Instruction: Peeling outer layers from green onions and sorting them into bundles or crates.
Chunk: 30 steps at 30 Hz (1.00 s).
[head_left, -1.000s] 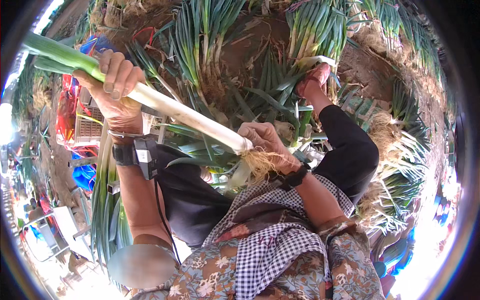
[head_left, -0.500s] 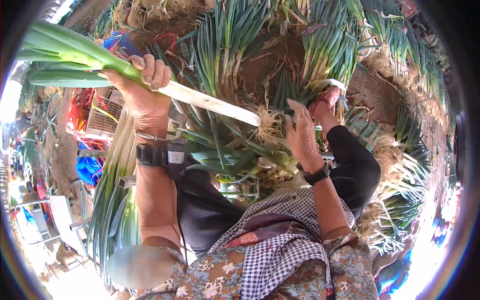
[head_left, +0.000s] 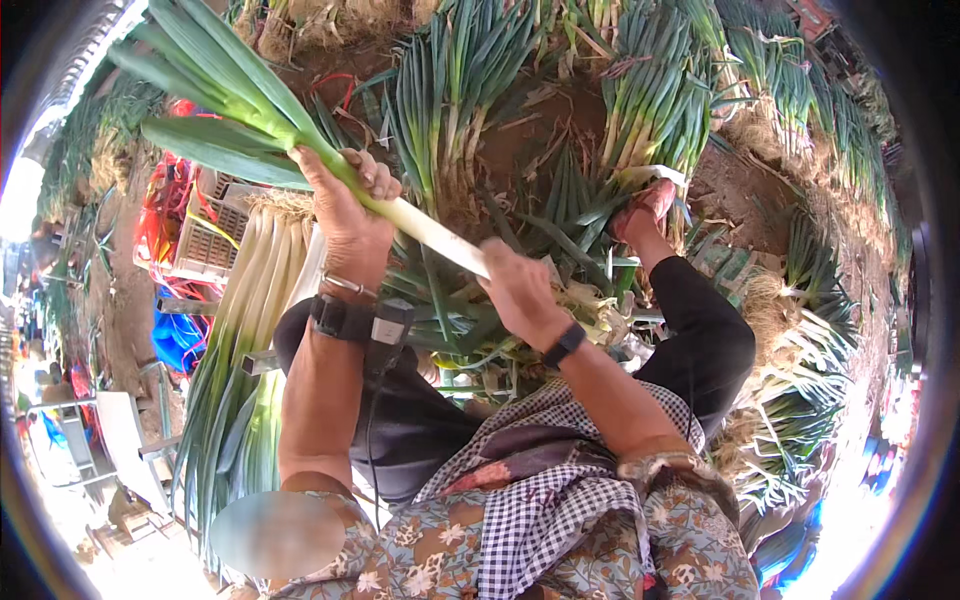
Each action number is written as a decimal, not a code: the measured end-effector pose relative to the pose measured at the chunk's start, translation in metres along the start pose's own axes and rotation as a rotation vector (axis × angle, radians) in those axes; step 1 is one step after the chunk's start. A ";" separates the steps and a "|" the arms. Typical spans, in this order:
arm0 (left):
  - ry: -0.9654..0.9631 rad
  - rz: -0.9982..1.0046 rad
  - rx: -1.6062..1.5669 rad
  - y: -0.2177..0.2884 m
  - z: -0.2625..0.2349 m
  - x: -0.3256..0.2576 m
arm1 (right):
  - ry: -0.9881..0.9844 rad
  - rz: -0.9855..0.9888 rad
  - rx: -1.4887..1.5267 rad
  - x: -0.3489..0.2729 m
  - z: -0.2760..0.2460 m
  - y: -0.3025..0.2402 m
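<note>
i see leek slanting down l-to-r: l hand clenched round it, r hand at low end, blurred, can't tell grip.

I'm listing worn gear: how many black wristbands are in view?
2: a wide black strap on the left wrist and a narrower black band on the right wrist. The blurred edges may hide others.

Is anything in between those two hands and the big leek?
No, nothing that shows. The left hand is wrapped around the leek itself, and the right hand covers its white end, though blur hides whether it grips.
</note>
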<state>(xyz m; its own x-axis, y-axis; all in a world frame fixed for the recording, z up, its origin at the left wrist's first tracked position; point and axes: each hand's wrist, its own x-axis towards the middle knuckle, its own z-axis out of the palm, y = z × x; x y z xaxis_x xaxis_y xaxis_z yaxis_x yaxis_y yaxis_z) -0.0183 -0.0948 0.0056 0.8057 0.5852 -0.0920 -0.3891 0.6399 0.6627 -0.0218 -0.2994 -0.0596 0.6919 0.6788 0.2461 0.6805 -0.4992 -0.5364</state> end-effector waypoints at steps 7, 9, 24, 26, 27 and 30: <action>-0.564 -0.055 0.032 0.044 0.009 0.010 | -0.477 0.375 -0.193 -0.143 0.035 0.134; -0.645 -0.074 -0.022 0.036 0.024 0.007 | -0.412 0.499 -0.067 -0.148 0.017 0.173; -0.721 -0.113 -0.099 0.022 0.033 -0.004 | -0.303 0.244 1.009 0.013 -0.042 -0.014; -0.693 -0.117 -0.084 0.027 0.033 -0.008 | -0.281 0.143 1.227 0.009 -0.046 -0.016; -0.675 -0.125 -0.067 0.029 0.032 -0.009 | -0.289 0.144 1.227 0.012 -0.047 -0.019; -0.670 -0.130 -0.062 0.026 0.029 -0.009 | -0.375 0.274 1.032 0.023 -0.038 -0.027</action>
<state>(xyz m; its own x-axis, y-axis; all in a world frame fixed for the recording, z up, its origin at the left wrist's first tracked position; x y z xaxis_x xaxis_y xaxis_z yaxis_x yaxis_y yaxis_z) -0.0223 -0.0979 0.0453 0.9424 0.0800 0.3249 -0.2792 0.7232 0.6317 -0.0149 -0.2911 -0.0087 0.5527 0.8204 -0.1464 -0.1272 -0.0906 -0.9877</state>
